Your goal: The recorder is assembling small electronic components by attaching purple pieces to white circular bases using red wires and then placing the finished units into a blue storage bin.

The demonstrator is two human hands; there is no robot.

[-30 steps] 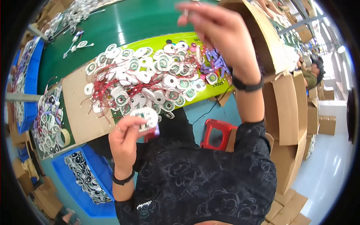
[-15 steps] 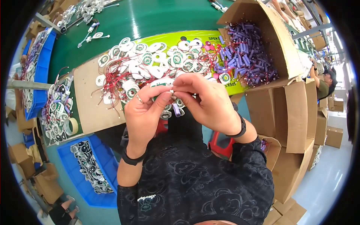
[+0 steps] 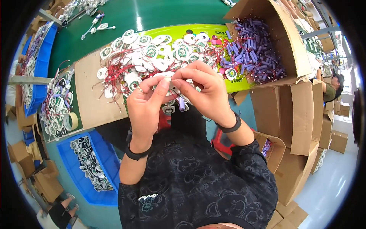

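Note:
My left hand (image 3: 146,103) and my right hand (image 3: 206,89) meet fingertip to fingertip above the near edge of the table. Thumb and forefinger of each are pinched at a small white wire connector (image 3: 169,79), mostly covered by the fingers. A purple cylindrical battery (image 3: 181,104) hangs just below the hands. Close by, partly hidden behind my fingers, are round white pieces with green circuit boards. Beyond them spreads a heap of white discs (image 3: 141,64) with red wires (image 3: 116,70). To its right lies a pile of purple batteries (image 3: 249,53).
The batteries spill from a tipped cardboard box (image 3: 291,36). A cardboard sheet (image 3: 89,101) covers the table's left part, beside a tape roll (image 3: 71,121) and more wired discs (image 3: 57,105). A blue bin (image 3: 108,152) stands lower left. Another person (image 3: 333,86) is at far right.
Both hands have risen slightly away from me, still pinched together. My right wrist has shifted left and my right fingers have changed their bend. The battery below hangs a little higher.

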